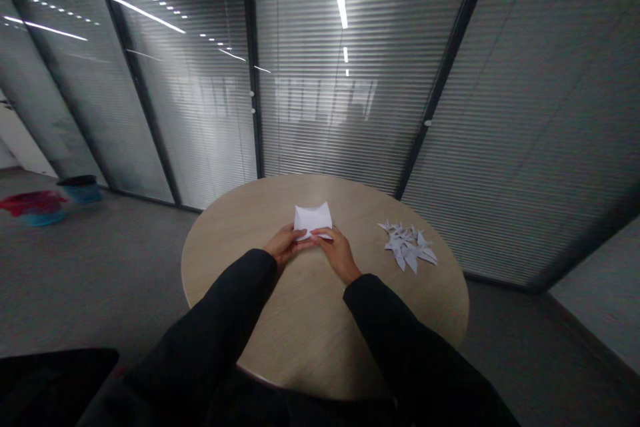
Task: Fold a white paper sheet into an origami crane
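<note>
A white sheet of paper (313,217) is held up between both hands over the middle of the round table, its upper corners raised and its upper edge dipping between them. My left hand (286,243) grips the lower left part, with the thumb on the near face and fingers behind. My right hand (336,250) is closed on the lower right edge, its fingertips pressed near the bottom middle. Any small folds under the fingers are too small to make out. To the right lies a pile of white folded paper pieces (407,243) with pointed tips.
The round wooden table (235,280) stands close to a glass partition with blinds (320,140). On the floor at far left are a blue bin with a dark rim (83,192) and another blue bin with red lining (37,205). A dark object (50,383) is at lower left.
</note>
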The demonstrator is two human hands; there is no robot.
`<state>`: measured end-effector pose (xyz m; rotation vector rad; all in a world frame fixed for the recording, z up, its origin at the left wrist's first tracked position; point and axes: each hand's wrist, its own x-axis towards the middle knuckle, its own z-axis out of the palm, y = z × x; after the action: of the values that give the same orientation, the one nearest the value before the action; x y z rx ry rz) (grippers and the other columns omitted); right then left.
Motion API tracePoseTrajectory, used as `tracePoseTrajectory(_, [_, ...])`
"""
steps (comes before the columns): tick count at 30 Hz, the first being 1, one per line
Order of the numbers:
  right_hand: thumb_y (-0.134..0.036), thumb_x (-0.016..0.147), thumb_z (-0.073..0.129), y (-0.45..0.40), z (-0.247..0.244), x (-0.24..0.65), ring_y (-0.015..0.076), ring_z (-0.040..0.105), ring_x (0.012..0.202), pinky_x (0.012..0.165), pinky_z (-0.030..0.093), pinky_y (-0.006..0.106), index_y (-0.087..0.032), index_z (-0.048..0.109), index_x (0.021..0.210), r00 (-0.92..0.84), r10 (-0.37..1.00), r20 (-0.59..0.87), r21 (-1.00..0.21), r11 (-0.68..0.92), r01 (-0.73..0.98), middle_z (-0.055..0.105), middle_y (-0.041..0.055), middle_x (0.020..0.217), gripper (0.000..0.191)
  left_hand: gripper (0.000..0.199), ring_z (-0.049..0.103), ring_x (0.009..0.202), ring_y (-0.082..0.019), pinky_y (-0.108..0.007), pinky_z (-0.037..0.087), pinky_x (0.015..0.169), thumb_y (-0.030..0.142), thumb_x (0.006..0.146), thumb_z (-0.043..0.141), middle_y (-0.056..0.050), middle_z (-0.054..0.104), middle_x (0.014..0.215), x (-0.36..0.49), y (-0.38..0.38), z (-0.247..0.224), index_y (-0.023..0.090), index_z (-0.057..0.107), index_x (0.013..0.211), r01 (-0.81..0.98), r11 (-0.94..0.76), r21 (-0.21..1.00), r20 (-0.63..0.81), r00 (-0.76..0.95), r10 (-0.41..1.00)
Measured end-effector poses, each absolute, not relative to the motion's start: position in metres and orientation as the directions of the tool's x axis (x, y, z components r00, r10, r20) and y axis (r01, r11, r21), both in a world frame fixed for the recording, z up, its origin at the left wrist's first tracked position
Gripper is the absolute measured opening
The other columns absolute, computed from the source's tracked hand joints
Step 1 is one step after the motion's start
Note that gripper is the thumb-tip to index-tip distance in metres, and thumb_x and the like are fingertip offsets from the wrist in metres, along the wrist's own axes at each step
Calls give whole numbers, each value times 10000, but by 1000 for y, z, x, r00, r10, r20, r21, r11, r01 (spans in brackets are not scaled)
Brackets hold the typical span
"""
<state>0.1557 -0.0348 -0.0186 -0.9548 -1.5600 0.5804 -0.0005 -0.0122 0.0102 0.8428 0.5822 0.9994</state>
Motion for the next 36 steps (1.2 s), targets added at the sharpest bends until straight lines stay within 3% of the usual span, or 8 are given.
tracePoseTrajectory(6, [-386,768,627,-32,-18,157,175,613,840,768,507,304,-161,654,821,85,826,557,-807,514,291,617,66,902,233,379,671,846,-200,-314,551,824,-15,811,508,-213,617,1095,2,-18,12,27,481,1186,-423,304,854,-67,488,870])
tracePoseTrajectory(10, [-367,755,621,-33,-16,157,173,621,793,746,501,302,-169,640,822,153,847,510,-833,441,334,645,52,870,209,317,668,857,-188,-311,543,837,80,836,566,-213,604,1135,2,-17,11,38,513,1145,-399,283,872,-32,531,846])
tracePoseTrajectory(15, [-336,730,628,-37,-11,156,174,631,736,706,498,296,-179,618,827,193,874,445,-866,365,342,653,34,820,185,461,637,967,-190,-309,511,902,105,705,731,-186,580,1208,4,-11,-1,60,555,1129,-367,133,921,102,554,826])
tracePoseTrajectory(17, [-349,725,634,-37,-11,155,175,638,718,686,504,295,-182,594,861,188,887,421,-883,353,310,651,31,809,219,441,648,923,-188,-331,510,905,90,701,726,-184,606,1163,6,-9,-4,56,565,1110,-365,110,924,102,514,852])
tracePoseTrajectory(23, [-332,721,639,-33,-15,155,178,630,841,783,517,321,-185,543,964,198,848,493,-861,441,254,625,50,913,300,258,672,780,-171,-288,548,791,14,793,580,-198,659,997,7,-9,1,15,560,1050,-343,154,927,-1,407,914])
tracePoseTrajectory(32, [-326,806,573,-35,-16,156,169,609,898,819,511,310,-182,610,930,96,780,618,-764,567,309,609,67,984,193,310,674,770,-174,-252,561,715,1,778,593,-212,650,1011,6,-11,4,3,539,1084,-346,96,933,29,340,940])
tracePoseTrajectory(36, [-309,839,516,-34,-18,156,172,608,920,857,486,328,-188,614,964,109,782,613,-763,551,339,633,63,1007,199,319,678,784,-184,-244,565,694,27,785,609,-224,633,1056,4,-10,7,18,515,1090,-364,74,929,35,284,958])
